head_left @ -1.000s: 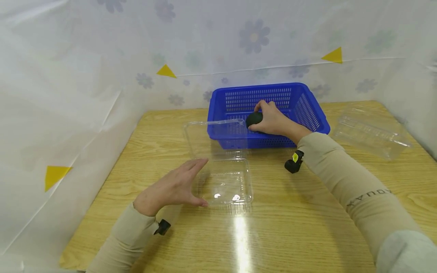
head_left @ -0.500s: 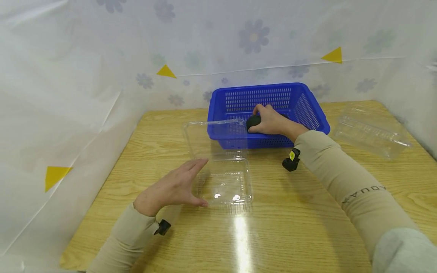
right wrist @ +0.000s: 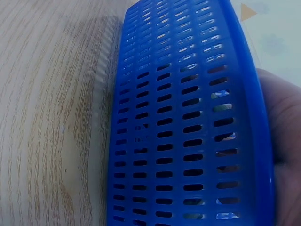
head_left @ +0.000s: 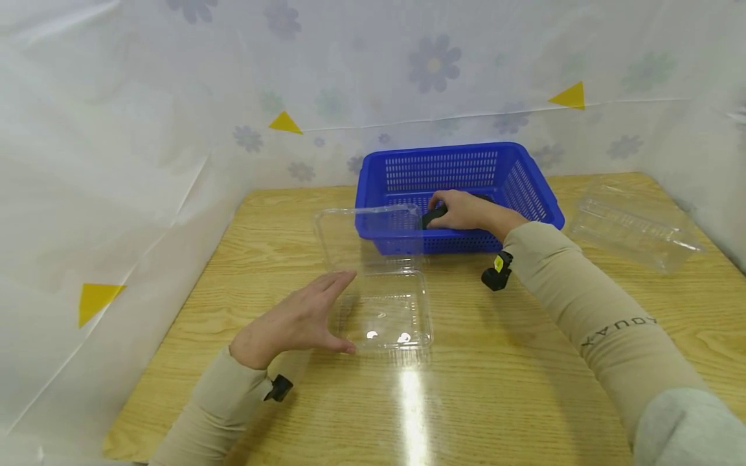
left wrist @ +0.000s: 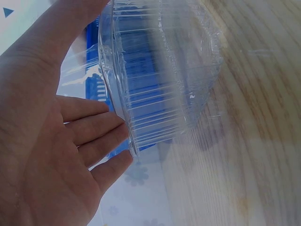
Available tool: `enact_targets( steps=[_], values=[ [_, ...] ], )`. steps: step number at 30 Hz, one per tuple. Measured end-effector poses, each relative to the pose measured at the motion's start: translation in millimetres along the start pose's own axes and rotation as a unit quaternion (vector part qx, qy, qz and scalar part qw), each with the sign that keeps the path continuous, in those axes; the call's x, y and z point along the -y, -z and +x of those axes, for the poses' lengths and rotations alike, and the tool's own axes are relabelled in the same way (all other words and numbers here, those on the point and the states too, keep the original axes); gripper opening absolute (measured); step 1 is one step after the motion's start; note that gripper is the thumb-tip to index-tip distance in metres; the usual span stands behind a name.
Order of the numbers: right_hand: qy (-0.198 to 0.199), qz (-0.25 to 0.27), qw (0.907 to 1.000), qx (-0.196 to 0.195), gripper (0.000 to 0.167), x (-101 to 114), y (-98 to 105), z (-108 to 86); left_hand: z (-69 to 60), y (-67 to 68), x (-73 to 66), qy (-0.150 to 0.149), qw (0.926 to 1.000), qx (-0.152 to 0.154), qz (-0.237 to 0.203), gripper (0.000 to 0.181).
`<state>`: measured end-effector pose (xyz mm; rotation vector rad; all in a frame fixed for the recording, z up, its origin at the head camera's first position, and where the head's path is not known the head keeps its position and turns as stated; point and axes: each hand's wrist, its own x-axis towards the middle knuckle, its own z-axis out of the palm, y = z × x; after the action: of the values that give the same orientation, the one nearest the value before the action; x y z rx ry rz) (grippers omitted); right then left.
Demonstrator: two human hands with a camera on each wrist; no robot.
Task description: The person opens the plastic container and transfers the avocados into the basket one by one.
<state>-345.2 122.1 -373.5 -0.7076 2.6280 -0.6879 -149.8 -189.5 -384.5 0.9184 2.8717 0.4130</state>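
My right hand [head_left: 460,210] reaches down into the blue plastic basket [head_left: 542,194], its fingers curled round a dark green, rounded avocado [head_left: 432,217]. Most of that avocado is covered by the fingers and a lid. Behind the hand another dark thing shows only a sliver. In the right wrist view the basket's slotted wall [right wrist: 188,115] hides what the hand holds. My left hand [head_left: 297,317] is spread at the left side of an opened clear plastic clamshell box [head_left: 428,310]. Its straight fingertips touch the box's rim in the left wrist view. The raised clear lid [head_left: 338,239] overlaps the basket's front left corner.
A second clear plastic container [head_left: 635,226] lies at the back right of the wooden table [head_left: 495,401], beside the basket. A flowered white sheet [head_left: 350,65] with yellow triangles closes off the back and sides.
My right hand has lowered the avocado deeper into the basket and moved slightly toward its front wall. My left hand and the clamshell box have stayed in place.
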Motion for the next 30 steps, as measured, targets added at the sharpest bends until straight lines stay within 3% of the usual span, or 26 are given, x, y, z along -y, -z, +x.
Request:
enact_targets(
  steps=[6, 13, 30],
  values=[
    [0.008, 0.001, 0.9999, -0.011, 0.045, -2, 1, -0.8, 1.2, -0.6, 0.4, 0.010, 0.9999, 0.009, 0.001, 0.121],
    [0.029, 0.011, 0.9983, -0.049, 0.040, -2, 3, -3.5, 0.7, -0.9, -0.1, 0.003, 1.0000, 0.002, 0.002, 0.121],
    [0.085, 0.016, 0.9875, -0.132, 0.028, 19, 18, -36.7, -3.0, -1.5, 4.3, 0.002, 1.0000, -0.008, 0.004, 0.120]
  ],
)
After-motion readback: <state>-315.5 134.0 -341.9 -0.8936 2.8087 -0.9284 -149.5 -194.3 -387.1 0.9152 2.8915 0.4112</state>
